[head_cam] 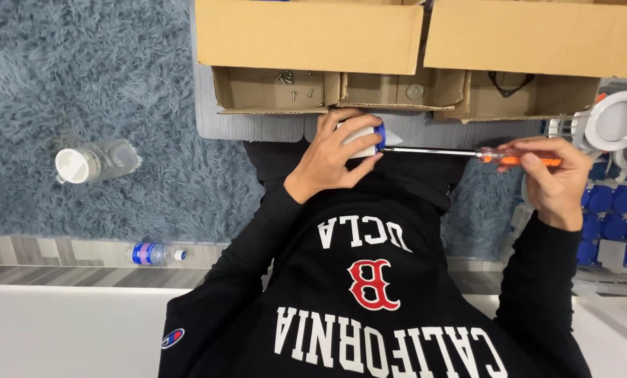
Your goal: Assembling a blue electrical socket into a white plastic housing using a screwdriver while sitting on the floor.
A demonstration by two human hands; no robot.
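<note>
Head view: left hand (331,157) was closed around a small white part w/ blue cap (364,137), held just above the lap, near the front edge of the cardboard boxes (306,42). Right hand (555,178) was closed on the orange handle of a screwdriver (467,152). Its long axis ran approx. horizontal, shaft pointing from the right hand across to the left, tip touching the blue end of the part. Loose screws (289,80) lay in the left box tray. A clear bottle (96,162) stood well apart on the grey carpet (82,84).

white part (359,137) mostly hidden by left hand (331,157), boxes (310,35) cut off
</note>
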